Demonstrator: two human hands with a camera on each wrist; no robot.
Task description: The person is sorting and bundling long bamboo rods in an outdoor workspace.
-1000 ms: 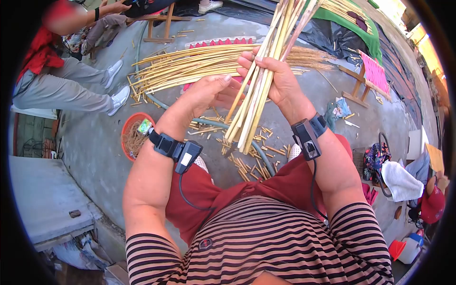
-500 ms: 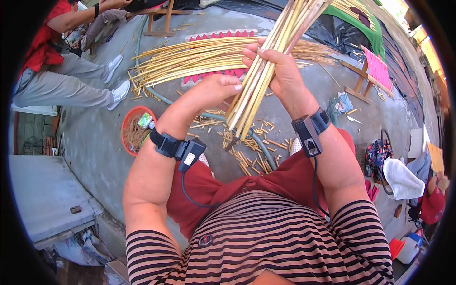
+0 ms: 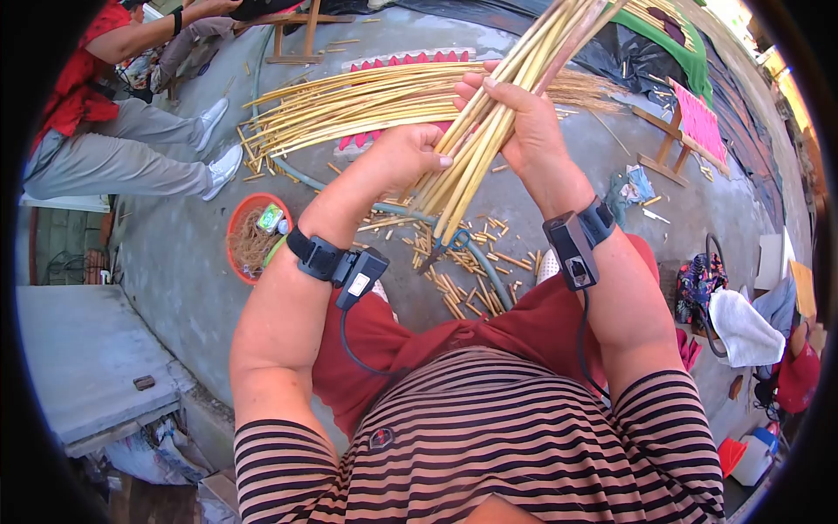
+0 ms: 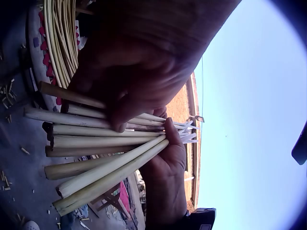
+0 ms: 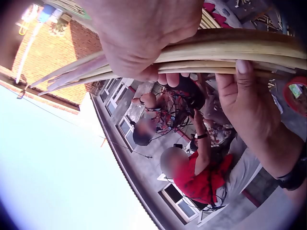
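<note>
A bundle of pale yellow stalks [image 3: 489, 131] slants up to the right in the head view. My right hand [image 3: 531, 131] grips it around the middle, thumb across the stalks. At its lower part my left hand [image 3: 410, 159] has its thumb and fingers on the stalks' left side. The left wrist view shows the cut ends of the stalks [image 4: 96, 140] fanned out unevenly, with the left hand [image 4: 129, 76] over them. In the right wrist view, the left thumb and fingers pinch the stalks [image 5: 230, 50].
A larger pile of long stalks [image 3: 349, 105] lies on the ground ahead. Short cut pieces [image 3: 467, 293] and a hose [image 3: 489, 271] are below the hands. An orange basket [image 3: 234, 229] stands left, a pink-topped stool [image 3: 698, 127] right, and a person in grey trousers [image 3: 131, 153] far left.
The left hand has gone from open beside the bundle to holding its lower part. The bundle has tilted further to the right, and its lower ends have shifted slightly up.
</note>
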